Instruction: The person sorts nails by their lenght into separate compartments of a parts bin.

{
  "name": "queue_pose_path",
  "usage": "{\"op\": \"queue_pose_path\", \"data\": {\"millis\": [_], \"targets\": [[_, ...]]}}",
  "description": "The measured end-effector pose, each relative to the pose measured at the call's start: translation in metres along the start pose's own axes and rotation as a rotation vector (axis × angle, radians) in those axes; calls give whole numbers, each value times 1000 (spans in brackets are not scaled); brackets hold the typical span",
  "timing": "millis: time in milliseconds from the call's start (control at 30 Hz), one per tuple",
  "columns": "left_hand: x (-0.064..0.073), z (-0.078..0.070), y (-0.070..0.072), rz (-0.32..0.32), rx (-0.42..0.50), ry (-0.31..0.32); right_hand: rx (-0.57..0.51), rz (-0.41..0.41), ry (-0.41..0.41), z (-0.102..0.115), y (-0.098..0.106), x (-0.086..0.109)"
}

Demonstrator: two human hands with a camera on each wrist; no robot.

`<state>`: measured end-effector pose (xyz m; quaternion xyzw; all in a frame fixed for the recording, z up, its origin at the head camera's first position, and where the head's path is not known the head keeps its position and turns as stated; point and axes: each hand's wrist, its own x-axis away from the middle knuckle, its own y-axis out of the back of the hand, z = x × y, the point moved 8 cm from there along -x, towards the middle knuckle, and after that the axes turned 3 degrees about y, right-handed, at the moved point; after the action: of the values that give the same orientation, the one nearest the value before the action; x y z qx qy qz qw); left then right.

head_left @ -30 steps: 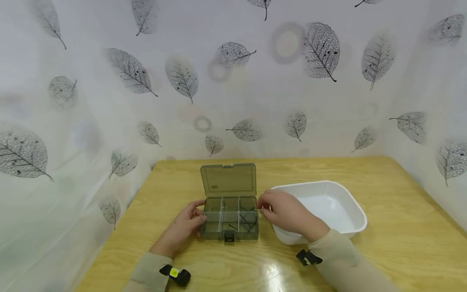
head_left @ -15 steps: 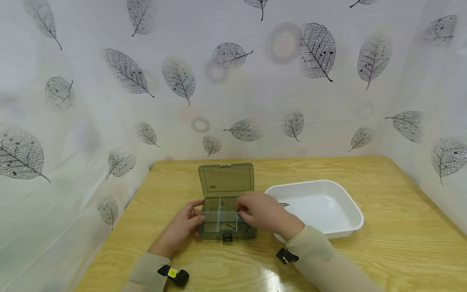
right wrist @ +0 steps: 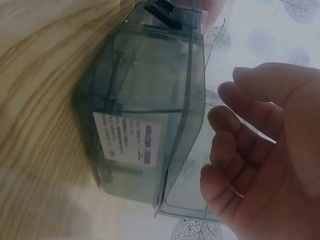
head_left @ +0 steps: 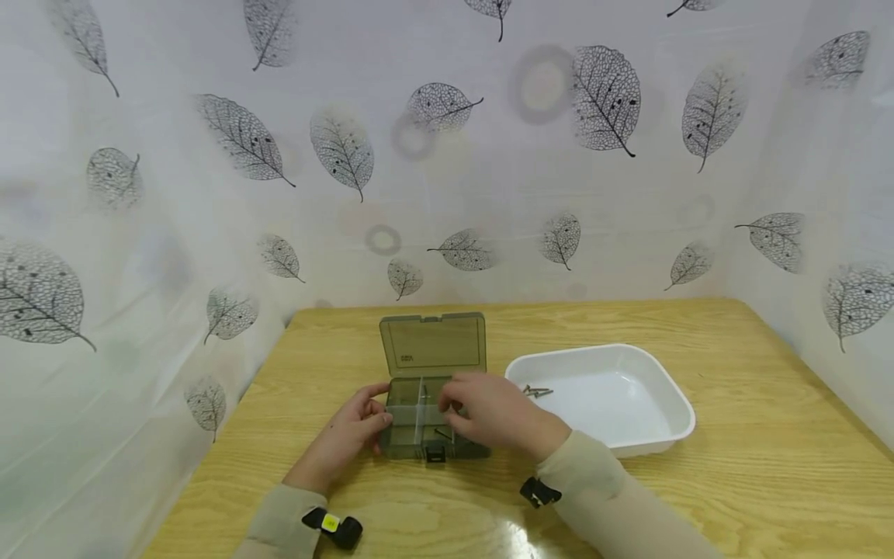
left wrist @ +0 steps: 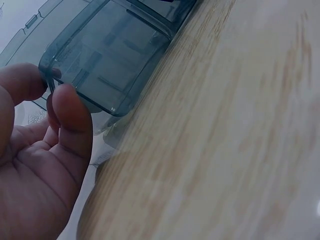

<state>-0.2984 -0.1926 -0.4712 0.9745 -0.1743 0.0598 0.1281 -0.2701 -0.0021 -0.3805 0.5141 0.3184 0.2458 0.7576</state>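
Note:
A translucent smoky-green compartment box (head_left: 405, 442) stands with its hinged lid (head_left: 436, 345) raised. My left hand (head_left: 349, 435) pinches its left wall; the left wrist view shows thumb and finger on either side of the box rim (left wrist: 47, 70). My right hand (head_left: 489, 411) hovers over the right-hand compartments, fingers loosely bent. From the right wrist, nothing shows between the fingertips (right wrist: 225, 117), which are above the box's open top. A dark screw (head_left: 442, 432) lies in the front middle compartment. My right hand hides most of the right column.
A white plastic tray (head_left: 670, 388) sits to the right of the box, with several screws (head_left: 538, 392) at its left end. Both rest on a wooden table (head_left: 754, 435). A leaf-patterned curtain (head_left: 489, 178) hangs behind and along the sides.
My right hand, which pinched a screw beside the box's right edge, has moved left over the compartments. No screw shows in its fingers now. The left hand keeps its hold.

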Motion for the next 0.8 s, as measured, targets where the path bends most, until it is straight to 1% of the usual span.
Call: {"op": "queue_pose_path", "data": {"millis": [200,433,533,667,800], "targets": [[0,2,0,-13,-7,-1,5,9,-18,-7,2,7],[1,2,0,-19,-23,-1,-12,-12,-59,-22,9,19],[0,2,0,-18,-27,0,-17,-36,-82,-28,14,25],[0,2,1,-24,-18,2,-27,-90,-90,-36,22,32],[0,2,1,-31,-17,3,-25,-104,-107,-46,26,40]]}}
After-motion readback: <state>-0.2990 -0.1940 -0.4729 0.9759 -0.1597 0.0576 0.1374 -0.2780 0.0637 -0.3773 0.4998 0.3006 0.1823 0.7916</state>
